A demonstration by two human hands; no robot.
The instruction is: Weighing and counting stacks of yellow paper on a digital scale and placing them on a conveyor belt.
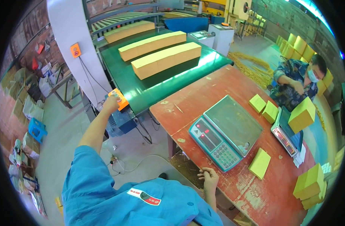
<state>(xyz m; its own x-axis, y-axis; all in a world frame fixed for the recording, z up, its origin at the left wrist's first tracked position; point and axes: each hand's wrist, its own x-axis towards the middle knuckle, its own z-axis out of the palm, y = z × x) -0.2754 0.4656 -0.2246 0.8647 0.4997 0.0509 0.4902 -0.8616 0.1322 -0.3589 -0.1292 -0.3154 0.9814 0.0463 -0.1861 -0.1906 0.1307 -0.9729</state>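
Note:
My left hand reaches out to an orange push-button control box at the near left corner of the green conveyor belt. Its fingers are bent against the buttons, partly hidden by the hand itself. Three long yellow blocks lie across the belt. By the near edge of the red table hangs my right hand, loosely curled with the fingers apart and nothing in it. Beyond it a teal digital scale stands with a bare metal pan. A yellow paper-like stack lies to the scale's right.
Two small yellow stacks sit beyond the scale. Across the table a masked co-worker stands by a second scale bearing a yellow block. A white post rises left of the belt. Cables trail on the floor.

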